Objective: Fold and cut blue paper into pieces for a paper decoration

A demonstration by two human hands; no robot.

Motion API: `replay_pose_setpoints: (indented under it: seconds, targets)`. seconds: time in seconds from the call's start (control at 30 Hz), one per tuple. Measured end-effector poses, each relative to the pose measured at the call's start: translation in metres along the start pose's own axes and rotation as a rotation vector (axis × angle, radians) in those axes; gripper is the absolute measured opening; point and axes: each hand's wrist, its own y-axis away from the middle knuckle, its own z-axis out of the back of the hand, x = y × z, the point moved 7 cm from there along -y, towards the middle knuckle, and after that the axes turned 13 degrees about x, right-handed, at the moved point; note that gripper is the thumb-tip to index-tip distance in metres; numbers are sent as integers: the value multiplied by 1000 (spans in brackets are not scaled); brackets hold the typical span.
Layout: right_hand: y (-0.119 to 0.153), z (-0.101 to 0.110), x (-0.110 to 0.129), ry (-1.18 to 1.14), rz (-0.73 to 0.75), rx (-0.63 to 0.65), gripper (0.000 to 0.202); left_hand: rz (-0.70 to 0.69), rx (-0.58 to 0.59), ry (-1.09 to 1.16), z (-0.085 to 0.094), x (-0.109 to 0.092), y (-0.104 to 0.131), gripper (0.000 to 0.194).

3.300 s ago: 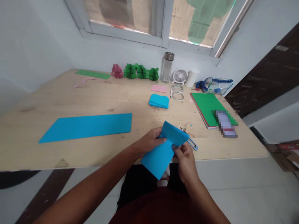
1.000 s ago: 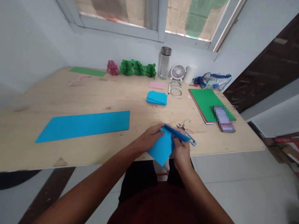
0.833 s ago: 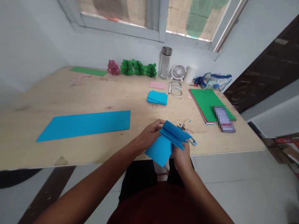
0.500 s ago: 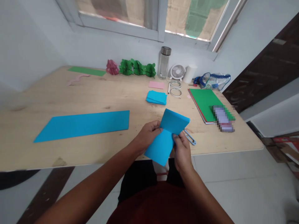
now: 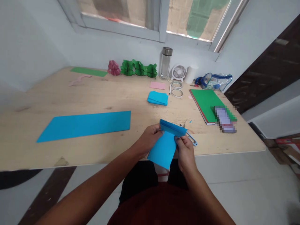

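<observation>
A folded piece of blue paper (image 5: 162, 150) is held between my two hands at the table's front edge. Its upper flap stands up and looks narrow, and the lower panel slopes toward me. My left hand (image 5: 150, 140) pinches the left side near the fold, thumb on top. On the right side, my right hand (image 5: 185, 150) grips the same paper near the fold. Just beyond my right hand lie light-blue-handled scissors (image 5: 192, 139), partly hidden. Farther back is a small stack of blue paper pieces (image 5: 157, 98).
A long blue sheet (image 5: 86, 126) lies left on the table (image 5: 77, 98). Green folders (image 5: 206, 103) with a blurred phone (image 5: 224, 119) are right. Behind stand green paper shapes (image 5: 139, 67), a bottle (image 5: 165, 64), a small fan (image 5: 179, 72) and a clear pouch (image 5: 217, 82).
The blue paper's upper flap has tilted and now looks much narrower. Both hands keep their hold, slightly lower and to the right. More of the scissors shows.
</observation>
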Motion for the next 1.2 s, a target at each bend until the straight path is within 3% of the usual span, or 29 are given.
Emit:
replay_pose_setpoints:
  seconds: [0.2, 0.37, 0.47, 0.53, 0.6, 0.73, 0.87, 0.93, 1.07, 1.2]
  targets:
    - [4, -3, 10, 33, 0, 81, 18, -30, 79, -22, 4, -4, -4, 27]
    - [6, -2, 5, 9, -10, 16, 22, -45, 46, -107, 13, -6, -5, 31]
    - [6, 2, 6, 35, 15, -55, 22, -118, -164, -201, 26, -14, 14, 36]
    - [5, 5, 7, 73, 33, -81, 23, -197, -367, -286, 35, -20, 37, 33]
    - [5, 9, 9, 134, 51, -99, 25, -268, -483, -435, 37, -26, 59, 32]
    - [4, 12, 9, 234, 93, -144, 28, -555, -489, -966, 12, -44, 87, 37]
    - [4, 11, 7, 280, 102, -156, 33, -708, -339, -1395, -21, -43, 84, 42]
    - [6, 9, 9, 327, 125, -157, 34, -770, -324, -1569, -35, -41, 80, 39]
    - [9, 6, 13, 412, 177, -175, 35, -859, -346, -1767, -50, -41, 75, 17]
    - [9, -1, 5, 387, 144, -165, 37, -841, -328, -1851, -47, -50, 71, 14]
